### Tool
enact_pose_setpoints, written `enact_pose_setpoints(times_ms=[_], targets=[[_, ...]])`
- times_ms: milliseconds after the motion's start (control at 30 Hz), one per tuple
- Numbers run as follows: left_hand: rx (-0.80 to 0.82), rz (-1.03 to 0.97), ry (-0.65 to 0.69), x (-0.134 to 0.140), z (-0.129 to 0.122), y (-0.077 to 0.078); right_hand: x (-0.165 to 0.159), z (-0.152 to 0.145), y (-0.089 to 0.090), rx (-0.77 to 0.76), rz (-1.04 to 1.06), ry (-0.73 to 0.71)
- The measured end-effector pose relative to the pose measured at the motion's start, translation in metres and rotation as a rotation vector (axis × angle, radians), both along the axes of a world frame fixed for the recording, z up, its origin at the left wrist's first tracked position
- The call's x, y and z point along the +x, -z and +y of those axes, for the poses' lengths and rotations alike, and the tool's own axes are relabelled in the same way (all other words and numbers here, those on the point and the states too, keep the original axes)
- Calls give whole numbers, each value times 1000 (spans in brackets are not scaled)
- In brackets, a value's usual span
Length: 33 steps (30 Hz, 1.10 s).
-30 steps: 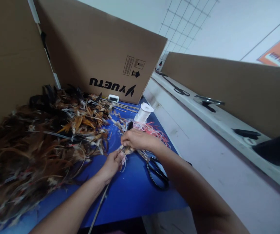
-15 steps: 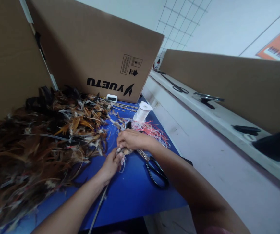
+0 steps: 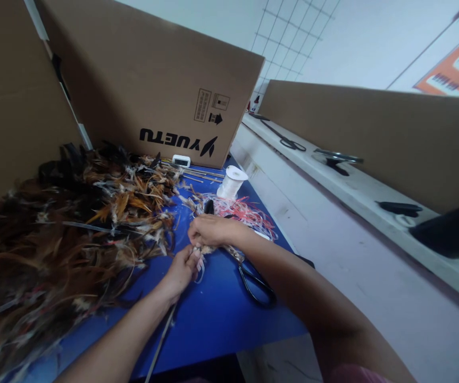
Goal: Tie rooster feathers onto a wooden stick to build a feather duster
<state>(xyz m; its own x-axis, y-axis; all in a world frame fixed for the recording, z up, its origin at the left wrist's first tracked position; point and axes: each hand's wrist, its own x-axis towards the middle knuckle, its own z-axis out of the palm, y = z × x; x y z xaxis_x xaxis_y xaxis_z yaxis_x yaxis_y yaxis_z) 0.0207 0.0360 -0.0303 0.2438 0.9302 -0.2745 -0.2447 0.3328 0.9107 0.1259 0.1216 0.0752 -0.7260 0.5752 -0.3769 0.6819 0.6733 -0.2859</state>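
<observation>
My left hand (image 3: 182, 270) is closed round a thin stick (image 3: 159, 340), whose lower end runs down past the table's front edge. A small tuft of feathers (image 3: 206, 249) with a pale ribbon (image 3: 201, 272) shows at the stick's upper end, between my hands. Just above, my right hand (image 3: 207, 230) has its fingers curled and pinched close to the left thumb; what they pinch is hidden. A dark feather (image 3: 209, 206) pokes up behind the right hand. Black-handled scissors (image 3: 256, 284) lie beside the right forearm, their blades partly covered.
A big heap of brown feathers (image 3: 73, 239) covers the left of the blue table (image 3: 213, 330). Behind stand a white spool (image 3: 232, 182), pink and white ribbon strips (image 3: 253, 214), several sticks (image 3: 201, 173) and a small display (image 3: 181, 160). A cardboard panel (image 3: 153, 80) and ledge (image 3: 357, 197) border the table.
My right hand has shifted slightly to the left over the tuft, fingers still curled. The left hand keeps its hold on the stick. The whole view has moved a little.
</observation>
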Motion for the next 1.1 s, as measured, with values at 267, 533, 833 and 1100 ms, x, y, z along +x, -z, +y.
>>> enact_pose_setpoints(times_ms=[267, 533, 833, 1100], targets=[[-16, -16, -16, 1, 1, 0, -10, 0, -4, 22, -130, -56], [-55, 26, -20, -4, 4, 2, -16, 6, -7, 4, -178, -43], [-84, -104, -39, -7, 5, -1, 7, 19, -24, 285, 14, 181], [-83, -220, -85, -17, 10, -9, 39, -27, -31, 640, 755, 533]])
